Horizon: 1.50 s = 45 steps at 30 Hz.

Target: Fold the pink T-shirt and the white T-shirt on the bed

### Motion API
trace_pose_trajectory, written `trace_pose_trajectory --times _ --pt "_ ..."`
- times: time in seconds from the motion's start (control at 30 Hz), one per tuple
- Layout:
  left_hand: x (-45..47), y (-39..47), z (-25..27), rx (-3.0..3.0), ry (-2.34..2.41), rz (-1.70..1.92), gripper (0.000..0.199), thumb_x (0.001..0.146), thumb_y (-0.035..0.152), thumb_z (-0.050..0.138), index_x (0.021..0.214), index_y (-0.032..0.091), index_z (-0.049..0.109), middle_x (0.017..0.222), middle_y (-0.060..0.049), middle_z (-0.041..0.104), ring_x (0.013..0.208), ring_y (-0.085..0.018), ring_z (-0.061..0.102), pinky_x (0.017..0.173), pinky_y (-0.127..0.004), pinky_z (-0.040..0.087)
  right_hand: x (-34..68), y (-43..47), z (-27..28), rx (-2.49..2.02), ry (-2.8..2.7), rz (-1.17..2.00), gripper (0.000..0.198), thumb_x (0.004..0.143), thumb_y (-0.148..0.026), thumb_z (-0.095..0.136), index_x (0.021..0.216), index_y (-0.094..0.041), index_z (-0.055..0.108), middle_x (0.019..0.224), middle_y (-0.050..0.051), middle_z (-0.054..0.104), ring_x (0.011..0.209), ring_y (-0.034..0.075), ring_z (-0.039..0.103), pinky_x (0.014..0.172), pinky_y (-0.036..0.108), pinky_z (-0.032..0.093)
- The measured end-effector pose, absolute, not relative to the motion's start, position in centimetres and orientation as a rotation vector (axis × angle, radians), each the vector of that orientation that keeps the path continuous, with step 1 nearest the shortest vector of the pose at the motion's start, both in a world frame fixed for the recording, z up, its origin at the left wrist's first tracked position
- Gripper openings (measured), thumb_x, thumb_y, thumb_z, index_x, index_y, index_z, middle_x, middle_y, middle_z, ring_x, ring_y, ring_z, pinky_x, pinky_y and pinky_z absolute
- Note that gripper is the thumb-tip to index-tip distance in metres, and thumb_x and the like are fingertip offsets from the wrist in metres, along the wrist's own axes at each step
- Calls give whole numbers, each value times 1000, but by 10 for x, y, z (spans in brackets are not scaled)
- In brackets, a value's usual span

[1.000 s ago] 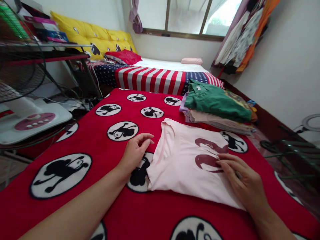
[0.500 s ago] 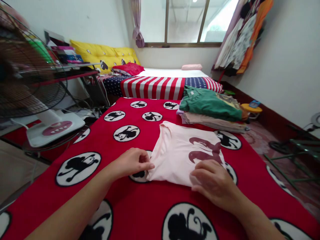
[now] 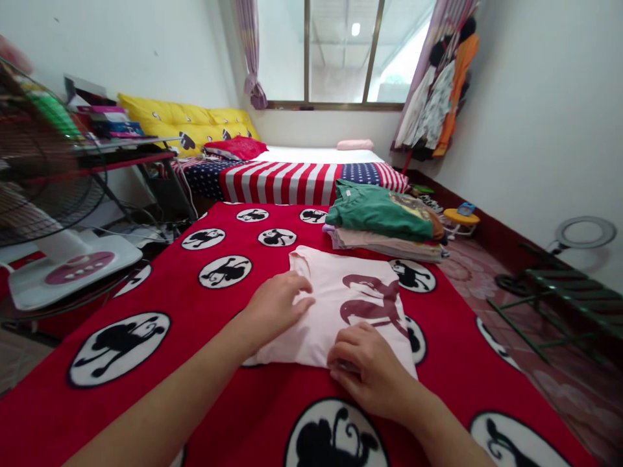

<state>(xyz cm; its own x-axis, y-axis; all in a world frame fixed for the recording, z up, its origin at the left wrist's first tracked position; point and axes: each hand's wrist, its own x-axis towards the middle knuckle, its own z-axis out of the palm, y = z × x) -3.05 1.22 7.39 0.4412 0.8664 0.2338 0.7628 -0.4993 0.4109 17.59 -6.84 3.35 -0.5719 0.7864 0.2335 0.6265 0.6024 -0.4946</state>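
Observation:
A pale pink T-shirt [image 3: 321, 311] with a dark maroon print lies folded into a rough rectangle on the red blanket [image 3: 233, 415]. Over its left part, near the neckline, is my left hand [image 3: 282, 301], thumb and fingers parted with nothing between them. My right hand [image 3: 370, 363] is at the shirt's near edge. Its fingers are curled over the fabric, and the fingertips and thumb come close together on that edge. Behind the shirt to the right stands a stack of folded clothes [image 3: 389, 240], with a green shirt [image 3: 374, 207] on top.
A fan [image 3: 73, 259] stands at the left beside a cluttered desk [image 3: 131, 146]. A bed with a striped cover [image 3: 282, 178] is under the window. On the right are a yellow stool [image 3: 460, 217], a green metal frame [image 3: 545, 305] and hanging clothes [image 3: 433, 104].
My left hand has moved from the shirt's left edge onto its upper surface and opened. My right hand has come to the near edge. The camera view has turned slightly right.

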Motion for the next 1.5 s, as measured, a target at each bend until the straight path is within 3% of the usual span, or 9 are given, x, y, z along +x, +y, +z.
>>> trace_pose_trajectory --times 0.13,0.27,0.53,0.67,0.87,1.0,1.1,1.3,1.5 --pt "51 39 59 2573 824 592 35 89 23 42 118 20 62 125 -9 60 114 -21 56 98 -31 41 176 -68 26 -1117 -2332 542 8 76 -17 64 83 -21 64 81 1 63 81 17 54 83 34 32" --pt "100 76 35 2715 756 394 43 93 33 40 133 19 48 144 -12 43 132 -26 39 108 -51 27 176 -66 21 -1116 -2281 578 7 74 -18 66 80 -21 64 78 -1 62 79 16 53 84 34 31" --pt "122 95 10 2799 966 315 56 93 52 31 144 28 32 154 -5 27 140 -24 25 113 -50 16 176 -65 17 -1141 -2237 629 16 66 -13 73 77 -21 65 75 -3 62 76 14 53 80 32 30" --pt "114 89 19 2830 900 250 57 92 53 35 144 28 33 155 -6 24 141 -26 22 113 -49 17 178 -63 15 -1093 -2188 661 7 73 -16 70 76 -22 66 74 -3 62 77 14 55 81 31 33" --pt "19 94 21 2687 1402 282 61 92 56 35 145 26 32 154 -8 25 142 -29 20 112 -56 14 199 -52 10 -1248 -1782 397 13 88 -20 51 90 -21 64 88 4 63 83 16 58 74 29 44" --pt "-51 102 3 2423 1845 396 58 94 48 33 144 18 35 153 -10 27 142 -28 21 113 -51 17 231 -41 6 -1826 -1536 -149 30 84 -31 57 109 -16 61 115 15 58 105 32 52 86 46 43" --pt "-66 104 -4 2332 1897 532 54 95 42 34 141 14 40 148 -12 37 139 -25 28 114 -44 22 249 -33 1 -2094 -1497 -263 45 80 -44 60 109 -10 62 125 22 52 112 42 46 84 55 42" --pt "-58 105 -2 2288 1908 703 46 93 38 41 132 16 51 142 -11 47 135 -25 37 112 -44 27 234 -26 -4 -1654 -1699 109 12 82 -27 52 87 -18 58 105 11 63 98 27 56 86 42 43" --pt "-65 106 -4 2214 1830 875 42 90 30 46 127 14 56 135 -11 54 129 -24 44 110 -40 32 199 -38 42 -1446 -1355 506 21 85 -37 50 96 -20 53 87 4 63 80 20 59 73 31 44"
